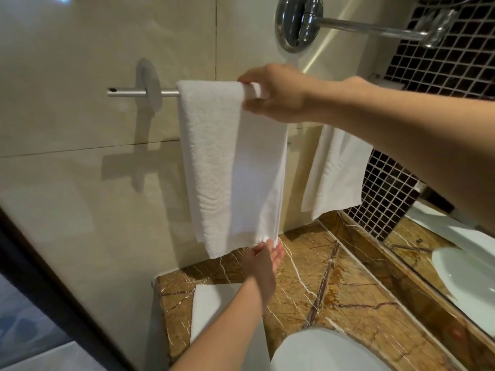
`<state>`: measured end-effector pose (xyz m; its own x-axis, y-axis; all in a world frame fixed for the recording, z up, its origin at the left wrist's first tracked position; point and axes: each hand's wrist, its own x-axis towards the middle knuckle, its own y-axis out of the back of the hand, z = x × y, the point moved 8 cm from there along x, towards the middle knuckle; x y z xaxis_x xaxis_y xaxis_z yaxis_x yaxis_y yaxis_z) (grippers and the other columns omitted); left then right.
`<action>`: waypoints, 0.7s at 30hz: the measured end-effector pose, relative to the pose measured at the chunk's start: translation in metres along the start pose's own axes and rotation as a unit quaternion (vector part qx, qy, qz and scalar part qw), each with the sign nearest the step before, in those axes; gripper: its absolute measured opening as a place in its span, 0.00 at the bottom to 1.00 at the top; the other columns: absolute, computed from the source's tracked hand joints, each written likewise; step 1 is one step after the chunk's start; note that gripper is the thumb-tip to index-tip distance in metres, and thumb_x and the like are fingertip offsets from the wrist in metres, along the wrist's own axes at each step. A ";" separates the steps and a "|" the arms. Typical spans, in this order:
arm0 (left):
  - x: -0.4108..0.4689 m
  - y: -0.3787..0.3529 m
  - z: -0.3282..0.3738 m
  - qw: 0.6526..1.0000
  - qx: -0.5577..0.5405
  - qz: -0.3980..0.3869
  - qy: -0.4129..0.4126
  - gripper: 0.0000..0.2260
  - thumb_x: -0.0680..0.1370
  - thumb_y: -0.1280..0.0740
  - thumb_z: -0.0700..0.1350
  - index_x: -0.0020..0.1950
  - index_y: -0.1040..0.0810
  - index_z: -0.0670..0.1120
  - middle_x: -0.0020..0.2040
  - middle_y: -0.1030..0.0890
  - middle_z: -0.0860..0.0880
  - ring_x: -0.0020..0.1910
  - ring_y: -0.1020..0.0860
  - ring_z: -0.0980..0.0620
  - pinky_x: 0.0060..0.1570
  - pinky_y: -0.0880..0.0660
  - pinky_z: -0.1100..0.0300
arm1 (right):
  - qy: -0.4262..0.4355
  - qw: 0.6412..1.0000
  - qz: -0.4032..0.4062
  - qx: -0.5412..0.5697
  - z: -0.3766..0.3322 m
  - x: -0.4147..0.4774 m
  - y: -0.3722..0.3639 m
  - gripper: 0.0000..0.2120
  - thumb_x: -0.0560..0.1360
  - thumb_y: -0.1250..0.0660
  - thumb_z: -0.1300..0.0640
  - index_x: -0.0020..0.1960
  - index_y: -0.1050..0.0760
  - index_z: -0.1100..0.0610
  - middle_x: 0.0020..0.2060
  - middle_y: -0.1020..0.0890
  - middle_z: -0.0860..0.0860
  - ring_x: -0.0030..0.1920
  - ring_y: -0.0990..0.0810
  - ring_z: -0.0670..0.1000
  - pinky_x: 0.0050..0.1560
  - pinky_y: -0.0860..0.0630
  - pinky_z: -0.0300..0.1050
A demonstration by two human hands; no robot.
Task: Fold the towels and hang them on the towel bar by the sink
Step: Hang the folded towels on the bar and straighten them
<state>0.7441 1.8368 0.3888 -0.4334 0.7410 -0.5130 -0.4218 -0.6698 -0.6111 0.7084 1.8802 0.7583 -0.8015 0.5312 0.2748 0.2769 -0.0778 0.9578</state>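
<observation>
A glossy beige tiled wall (80,62) fills most of the view. Below it lies a brown veined marble worktop (348,290), which runs off to the right.

A white folded towel (230,162) hangs over the towel bar (126,92), draped down the wall with its lower edge just above the worktop. A second white towel (334,175) hangs further right, partly hidden behind the person's right forearm. A third white towel (211,311) lies flat on the worktop near the wall, partly covered by the left forearm. The rim of a white sink (321,352) shows at the bottom edge, set in the worktop.

High on the wall sits a round chrome fitting (294,22), with a rod reaching right. The towel bar is a thin metal rod on a round wall plate, with its bare end sticking out to the left of the hanging towel.

The right hand (276,93) grips the top right of the hanging towel where it crosses the bar, fingers over and thumb under. The left hand (263,257) pinches the towel's bottom right corner between its fingertips.
</observation>
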 end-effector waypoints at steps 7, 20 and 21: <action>-0.001 -0.001 -0.008 1.000 -0.029 0.005 0.004 0.06 0.78 0.35 0.36 0.54 0.25 0.38 0.54 0.20 0.41 0.50 0.20 0.48 0.63 0.26 0.54 | -0.022 0.999 0.029 -0.007 0.016 0.003 -0.001 0.20 0.78 0.36 0.52 0.69 0.30 0.51 0.62 0.23 0.55 0.61 0.26 0.58 0.52 0.34 0.41; 0.001 0.002 0.007 1.000 0.001 -0.019 -0.016 0.04 0.78 0.34 0.39 0.51 0.26 0.41 0.57 0.21 0.41 0.51 0.20 0.48 0.60 0.24 0.54 | -0.033 0.998 0.040 -0.022 0.015 0.009 0.003 0.18 0.76 0.35 0.51 0.65 0.28 0.48 0.61 0.23 0.55 0.61 0.26 0.59 0.55 0.31 0.45; 0.001 0.001 0.008 1.000 0.004 -0.020 -0.021 0.03 0.79 0.35 0.40 0.50 0.27 0.41 0.57 0.21 0.41 0.51 0.20 0.47 0.60 0.24 0.53 | -0.033 0.998 0.040 -0.021 0.015 0.010 0.004 0.18 0.76 0.35 0.51 0.65 0.27 0.48 0.61 0.22 0.55 0.60 0.26 0.59 0.55 0.31 0.45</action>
<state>0.7370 1.8367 0.3919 -0.4490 0.7651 -0.4616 -0.4455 -0.6395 -0.6266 0.7097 1.8979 0.7630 -0.7406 0.5758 0.3464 0.3159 -0.1566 0.9358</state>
